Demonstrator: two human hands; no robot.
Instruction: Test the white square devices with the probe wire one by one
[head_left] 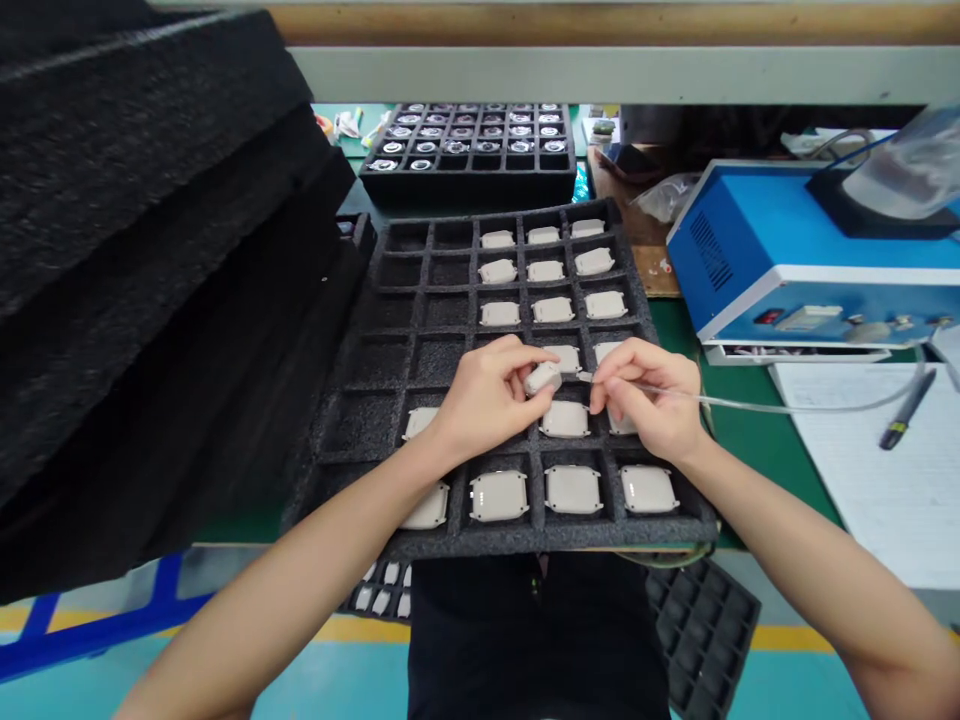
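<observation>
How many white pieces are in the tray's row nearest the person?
4, one per pocket, side by side: leftmost white piece half hidden under the left arm, then second, third, rightmost.

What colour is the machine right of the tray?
Blue, with a white base, in the head view.

- My left hand: bare, no glove, no ring or watch I can see.
- My right hand: bare too, nails short.
- Both forearms uncovered, no sleeves in view.
- Black garment over torso/lap, btm centre.
</observation>
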